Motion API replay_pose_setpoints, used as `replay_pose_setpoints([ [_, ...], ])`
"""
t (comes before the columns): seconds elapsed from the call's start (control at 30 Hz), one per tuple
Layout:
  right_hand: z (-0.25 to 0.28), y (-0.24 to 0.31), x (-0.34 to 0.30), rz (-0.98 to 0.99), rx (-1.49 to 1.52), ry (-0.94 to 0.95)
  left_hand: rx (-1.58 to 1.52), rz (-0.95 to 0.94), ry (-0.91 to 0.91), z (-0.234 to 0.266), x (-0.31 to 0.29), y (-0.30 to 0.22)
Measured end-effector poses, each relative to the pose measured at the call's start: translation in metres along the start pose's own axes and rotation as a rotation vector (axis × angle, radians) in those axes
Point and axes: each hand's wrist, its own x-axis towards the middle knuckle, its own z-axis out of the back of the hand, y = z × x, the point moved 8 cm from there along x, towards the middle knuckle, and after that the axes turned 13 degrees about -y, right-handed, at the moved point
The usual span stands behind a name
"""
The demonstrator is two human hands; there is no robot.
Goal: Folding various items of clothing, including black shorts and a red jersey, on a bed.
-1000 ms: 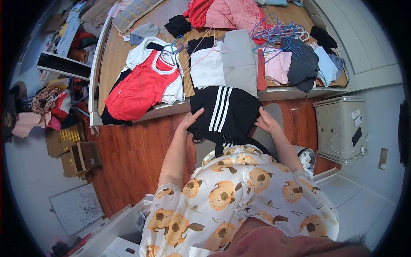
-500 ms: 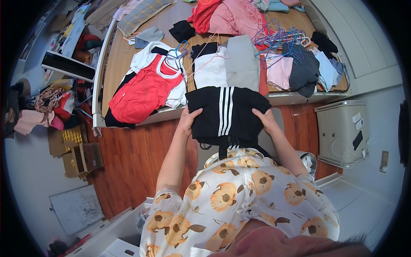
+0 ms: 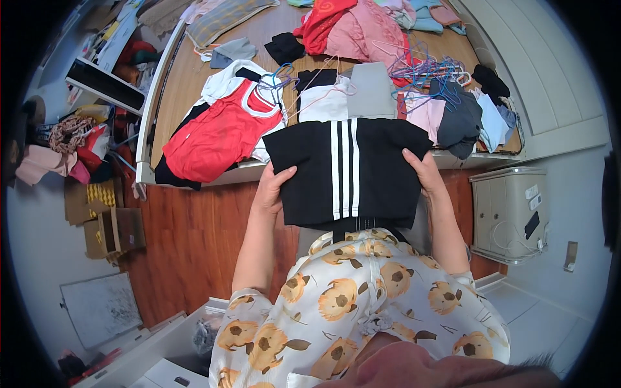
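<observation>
Head view. Black garment (image 3: pixel 307 171) with three white stripes: held flat near dial centre, before the torso; clock bearings taken from it. Left hand (image 3: pixel 273 187), 9 o'clock, pinches its edge, thumb on top; right hand (image 3: pixel 425 173), 3 o'clock, likewise. Fingers beneath partly hidden. Red sleeveless top (image 3: pixel 217 139) between 9 and 10; tangled hangers (image 3: pixel 440 70) between 1 and 2; beige cabinet (image 3: pixel 482 194) between 3 and 4.

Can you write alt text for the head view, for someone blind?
A person's left hand and right hand hold a black garment with three white stripes by its sides. Beyond it, a red top, folded clothes and tangled hangers lie on a wooden platform.
</observation>
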Motion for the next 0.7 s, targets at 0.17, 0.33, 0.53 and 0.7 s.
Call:
replay_pose_setpoints([
  [0.17, 0.005, -0.104, 0.011, -0.345, -0.142, 0.026, 0.510, -0.203, -0.166, 0.087, 0.041, 0.060],
  [0.33, 0.004, -0.151, -0.006, -0.610, -0.024, -0.013, 0.722, -0.213, -0.430, 0.141, 0.043, 0.080],
  [0.53, 0.020, -0.156, -0.020, -0.709, 0.096, 0.099, 1.260, -0.938, -0.301, 0.012, -0.007, -0.007],
  [0.7, 0.005, -0.144, -0.028, -0.558, 0.139, 0.166, 1.789, -0.936, 0.106, -0.043, -0.015, 0.071],
])
